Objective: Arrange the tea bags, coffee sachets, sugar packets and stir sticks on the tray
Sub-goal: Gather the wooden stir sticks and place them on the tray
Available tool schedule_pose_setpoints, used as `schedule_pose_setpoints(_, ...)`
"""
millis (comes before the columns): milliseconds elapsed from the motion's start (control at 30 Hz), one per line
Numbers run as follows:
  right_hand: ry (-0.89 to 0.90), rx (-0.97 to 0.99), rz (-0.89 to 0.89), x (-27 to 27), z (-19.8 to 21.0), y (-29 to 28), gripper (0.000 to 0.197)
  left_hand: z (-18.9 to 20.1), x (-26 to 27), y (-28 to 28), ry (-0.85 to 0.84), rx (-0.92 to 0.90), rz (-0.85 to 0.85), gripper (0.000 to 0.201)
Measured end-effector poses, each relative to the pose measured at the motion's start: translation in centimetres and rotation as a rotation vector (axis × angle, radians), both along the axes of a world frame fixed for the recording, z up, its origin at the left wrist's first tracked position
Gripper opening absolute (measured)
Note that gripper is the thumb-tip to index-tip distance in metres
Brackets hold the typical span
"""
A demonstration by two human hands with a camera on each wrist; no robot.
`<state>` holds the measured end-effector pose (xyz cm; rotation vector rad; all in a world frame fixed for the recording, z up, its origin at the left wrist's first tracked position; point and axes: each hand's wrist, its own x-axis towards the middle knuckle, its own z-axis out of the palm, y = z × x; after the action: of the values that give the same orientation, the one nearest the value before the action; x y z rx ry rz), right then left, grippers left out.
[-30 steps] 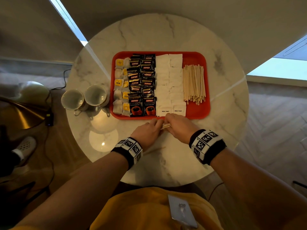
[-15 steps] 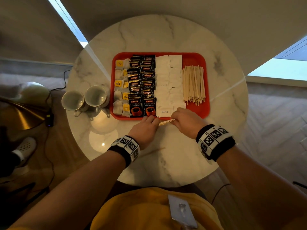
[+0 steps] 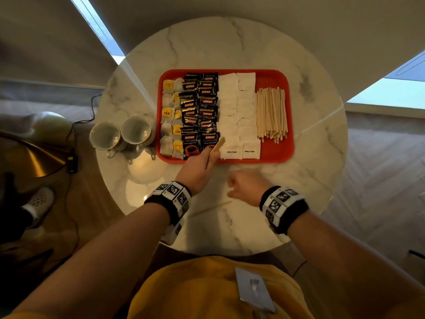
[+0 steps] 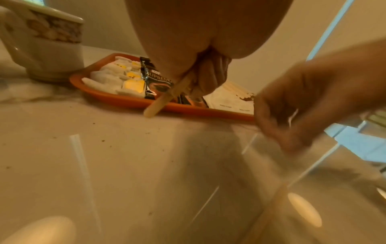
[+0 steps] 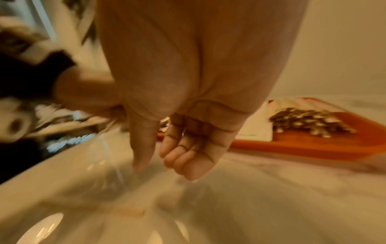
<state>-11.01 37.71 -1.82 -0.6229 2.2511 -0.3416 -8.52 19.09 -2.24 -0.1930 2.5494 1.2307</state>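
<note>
A round, glossy white marble table (image 3: 230, 42) carries a rectangular red plastic tray (image 3: 273, 79) with rounded corners at its centre. On the tray, from 9 to 3 o'clock: soft gauzy tea bags (image 3: 167, 112), shiny black coffee sachets (image 3: 199, 107), flat white paper sugar packets (image 3: 236, 100), and a bundle of thin pale wooden stir sticks (image 3: 271, 113). Two ceramic cups (image 3: 122, 134) stand at the tray's 9 o'clock. The left hand (image 3: 197, 166) grips a few sticks (image 4: 160, 104) at the tray's 6 o'clock rim. The right hand (image 3: 243, 187), loosely curled, holds nothing. One loose stick (image 3: 210, 209) lies on the marble at 6 o'clock.
</note>
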Motion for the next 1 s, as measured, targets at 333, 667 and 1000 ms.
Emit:
schedule_pose_setpoints(333,0.129,0.146,0.446,3.1,-2.2,-0.7,0.024,0.2,-1.4,-1.0,-0.021,0.386,0.349,0.024)
schedule_pose_setpoints(667,0.189,0.158,0.269,3.4,-2.1,0.1,0.029,-0.2,-1.6,-2.2,-0.008,0.479,0.501,0.026)
schedule_pose_setpoints(1000,0.189,0.236,0.139,3.4,-1.2,-0.2,0.03,-0.5,-1.2,-2.0,-0.036,0.452,0.515,0.027)
